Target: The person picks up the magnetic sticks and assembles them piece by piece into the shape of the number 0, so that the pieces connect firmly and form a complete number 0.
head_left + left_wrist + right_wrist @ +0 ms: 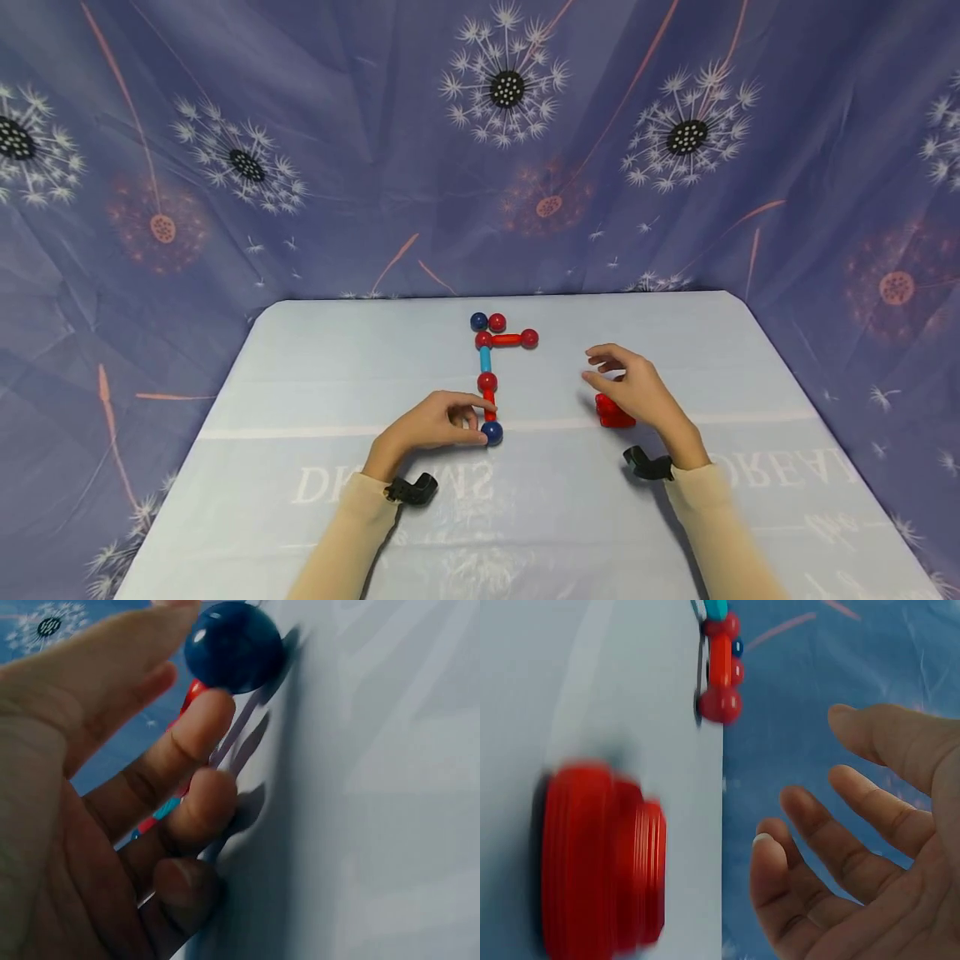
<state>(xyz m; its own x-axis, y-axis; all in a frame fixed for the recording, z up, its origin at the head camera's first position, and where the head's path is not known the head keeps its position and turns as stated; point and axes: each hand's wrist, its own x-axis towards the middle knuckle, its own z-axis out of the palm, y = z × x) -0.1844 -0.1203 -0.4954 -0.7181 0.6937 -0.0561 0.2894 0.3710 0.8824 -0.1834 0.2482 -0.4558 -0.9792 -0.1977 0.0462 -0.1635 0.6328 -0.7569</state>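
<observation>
Appearing apart only in right wrist view: right hand (pixel 645 396), red piece (pixel 589 862).

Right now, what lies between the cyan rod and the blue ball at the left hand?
The head view shows a red ball, then a red rod.

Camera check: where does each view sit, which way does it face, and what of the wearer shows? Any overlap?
Head: on the person's head, facing forward and down at the table; left hand, right hand and both sleeved forearms show.
Left wrist: on that wrist, looking past the fingers at the blue ball; only the left hand shows, table at image right.
Right wrist: on that wrist, facing past the right fingers, red ribbed object at image left; only the right hand shows.
Shared: head and left wrist both see the blue ball.
</observation>
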